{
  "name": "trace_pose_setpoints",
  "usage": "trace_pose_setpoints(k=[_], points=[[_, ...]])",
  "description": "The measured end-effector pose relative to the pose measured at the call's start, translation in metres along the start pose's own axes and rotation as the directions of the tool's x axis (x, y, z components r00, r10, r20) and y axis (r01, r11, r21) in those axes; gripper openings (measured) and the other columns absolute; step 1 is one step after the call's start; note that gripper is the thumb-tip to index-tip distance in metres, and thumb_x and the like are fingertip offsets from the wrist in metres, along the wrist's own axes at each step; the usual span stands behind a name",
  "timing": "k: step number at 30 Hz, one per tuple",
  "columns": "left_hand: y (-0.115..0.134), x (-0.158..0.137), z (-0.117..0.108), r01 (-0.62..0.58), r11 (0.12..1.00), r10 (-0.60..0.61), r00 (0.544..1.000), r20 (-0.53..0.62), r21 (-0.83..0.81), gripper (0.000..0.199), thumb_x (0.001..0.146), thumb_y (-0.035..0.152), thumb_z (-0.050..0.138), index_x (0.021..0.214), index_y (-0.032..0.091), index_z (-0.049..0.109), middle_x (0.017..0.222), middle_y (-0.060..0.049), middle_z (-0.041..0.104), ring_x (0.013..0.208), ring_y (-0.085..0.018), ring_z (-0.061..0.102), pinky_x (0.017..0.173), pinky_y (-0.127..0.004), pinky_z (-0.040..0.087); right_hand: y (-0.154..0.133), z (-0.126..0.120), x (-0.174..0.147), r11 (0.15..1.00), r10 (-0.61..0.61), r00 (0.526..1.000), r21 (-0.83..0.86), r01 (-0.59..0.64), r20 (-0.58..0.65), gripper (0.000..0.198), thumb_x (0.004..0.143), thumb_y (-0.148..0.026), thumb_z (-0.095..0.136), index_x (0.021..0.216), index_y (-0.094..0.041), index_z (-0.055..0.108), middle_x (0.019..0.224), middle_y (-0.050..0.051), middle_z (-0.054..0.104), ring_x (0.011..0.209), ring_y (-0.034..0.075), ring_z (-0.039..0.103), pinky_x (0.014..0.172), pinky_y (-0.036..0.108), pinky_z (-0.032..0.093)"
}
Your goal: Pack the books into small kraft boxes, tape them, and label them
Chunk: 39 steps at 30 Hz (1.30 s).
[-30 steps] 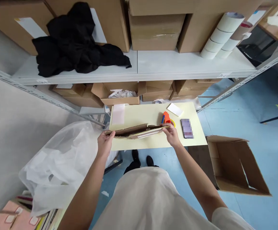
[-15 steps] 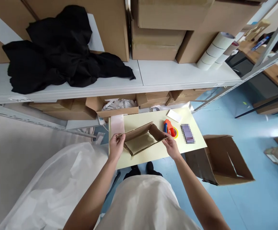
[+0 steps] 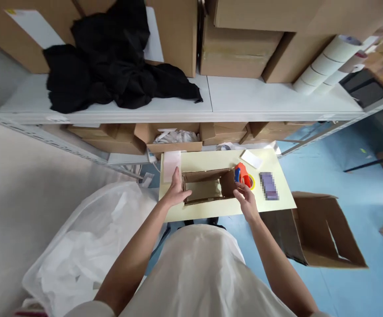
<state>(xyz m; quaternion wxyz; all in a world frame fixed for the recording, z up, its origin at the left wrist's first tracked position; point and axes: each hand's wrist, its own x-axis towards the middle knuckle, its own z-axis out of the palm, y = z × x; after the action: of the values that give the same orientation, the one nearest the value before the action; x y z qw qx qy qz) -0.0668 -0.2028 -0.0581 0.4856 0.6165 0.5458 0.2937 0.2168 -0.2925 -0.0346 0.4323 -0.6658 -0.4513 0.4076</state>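
A small cardboard box [image 3: 208, 200] with an open top sits on the pale yellow table [image 3: 178, 215], its inside facing up. At the box's left end is my left hand [image 3: 175, 191], fingers stretched upward and thumb spread over the near corner. My right hand [image 3: 247, 200] is at the right end, thumb and fingers apart beside the edge; whether it touches the cardboard I cannot tell. Just behind that hand lies an orange and blue tape dispenser [image 3: 242, 174] with a yellow tape roll [image 3: 251, 181].
A white box [image 3: 251, 159], a blurred purple item [image 3: 269, 186] and a pale pink sheet [image 3: 171, 166] lie on the table. Behind it, a shelf [image 3: 244, 99] bears black cloth [image 3: 112, 61] and tape rolls [image 3: 326, 64]. A large open carton [image 3: 326, 233] stands right; white plastic sheeting [image 3: 95, 237] lies left.
The cardboard box has been lowered and straightened from its tilt to sit square on the table. Both hands have loosened their grip, their fingers spreading at its ends.
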Motion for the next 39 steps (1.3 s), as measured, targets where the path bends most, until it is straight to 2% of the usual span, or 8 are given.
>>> trace_pose_setpoints(k=[5,13,16,19,23,29,35,39], points=[[0.007,-0.031,-0.008,0.141,0.985,-0.159,0.967,-0.199,-0.101,0.064,0.071,0.038,0.065,0.127,0.019,0.041,0.122,-0.015,0.051,0.107,-0.027,0.057,0.076,-0.038,0.054,-0.017,-0.003,0.016,0.999,0.052,0.993,-0.001,-0.052,0.104,0.044,0.074,-0.046,0.065,0.110,-0.022,0.059,0.115,0.010,0.059,0.085,0.020,0.059,0.070,0.038,0.054],[0.024,-0.038,-0.004,-0.014,0.994,0.021,0.998,-0.066,0.110,0.040,0.082,0.039,0.050,0.116,0.020,0.060,0.119,-0.011,0.055,0.109,-0.022,0.057,0.089,-0.036,0.050,-0.010,-0.019,0.030,0.985,-0.100,0.918,-0.093,0.146,0.384,0.047,0.087,-0.049,0.046,0.125,-0.023,0.056,0.114,0.010,0.056,0.104,0.023,0.054,0.080,0.037,0.052],[0.025,-0.037,-0.012,-0.097,0.959,0.085,0.995,0.057,0.266,0.047,0.084,0.047,0.048,0.121,0.021,0.059,0.127,-0.012,0.053,0.120,-0.026,0.050,0.103,-0.040,0.039,-0.005,-0.026,0.034,0.930,-0.199,0.832,-0.169,0.328,0.518,0.057,0.088,-0.053,0.043,0.138,-0.024,0.043,0.125,0.012,0.049,0.116,0.026,0.047,0.088,0.040,0.049],[0.024,-0.041,-0.021,-0.213,0.909,0.143,0.967,0.213,0.358,0.072,0.077,0.061,0.052,0.136,0.020,0.045,0.141,-0.013,0.043,0.132,-0.031,0.036,0.110,-0.044,0.028,0.001,-0.031,0.037,0.806,-0.250,0.740,-0.289,0.517,0.624,0.084,0.074,-0.061,0.059,0.145,-0.028,0.029,0.137,0.012,0.040,0.119,0.032,0.044,0.097,0.048,0.042],[0.018,-0.045,-0.022,-0.334,0.821,0.195,0.926,0.324,0.462,0.097,0.061,0.065,0.067,0.141,0.019,0.038,0.149,-0.016,0.030,0.136,-0.036,0.029,0.111,-0.050,0.024,0.005,-0.034,0.043,0.689,-0.249,0.704,-0.389,0.611,0.664,0.097,0.067,-0.062,0.066,0.147,-0.030,0.022,0.141,0.012,0.036,0.120,0.036,0.042,0.098,0.052,0.039],[0.010,-0.041,-0.006,-0.306,0.857,0.262,0.952,0.160,0.415,0.040,0.087,0.042,0.048,0.120,0.023,0.061,0.141,-0.010,0.045,0.133,-0.028,0.038,0.108,-0.050,0.033,0.005,-0.028,0.043,0.728,-0.332,0.738,-0.337,0.596,0.587,0.054,0.087,-0.053,0.044,0.134,-0.026,0.048,0.125,0.012,0.048,0.111,0.031,0.050,0.098,0.050,0.041],[0.001,-0.042,0.012,-0.197,0.949,0.221,0.972,-0.077,0.245,0.035,0.088,0.037,0.046,0.117,0.023,0.059,0.121,-0.009,0.061,0.117,-0.022,0.054,0.103,-0.044,0.041,0.016,-0.018,0.036,0.848,-0.321,0.871,-0.298,0.439,0.371,0.037,0.087,-0.049,0.048,0.107,-0.024,0.067,0.098,0.009,0.056,0.093,0.026,0.058,0.085,0.044,0.050],[-0.009,-0.042,0.025,-0.181,0.970,0.221,0.936,-0.274,0.164,0.046,0.086,0.036,0.051,0.128,0.020,0.048,0.135,-0.013,0.048,0.121,-0.022,0.051,0.100,-0.041,0.044,0.020,-0.009,0.040,0.824,-0.372,0.915,-0.397,0.403,0.156,0.055,0.079,-0.054,0.059,0.124,-0.022,0.054,0.115,0.014,0.051,0.108,0.032,0.052,0.091,0.051,0.046]])
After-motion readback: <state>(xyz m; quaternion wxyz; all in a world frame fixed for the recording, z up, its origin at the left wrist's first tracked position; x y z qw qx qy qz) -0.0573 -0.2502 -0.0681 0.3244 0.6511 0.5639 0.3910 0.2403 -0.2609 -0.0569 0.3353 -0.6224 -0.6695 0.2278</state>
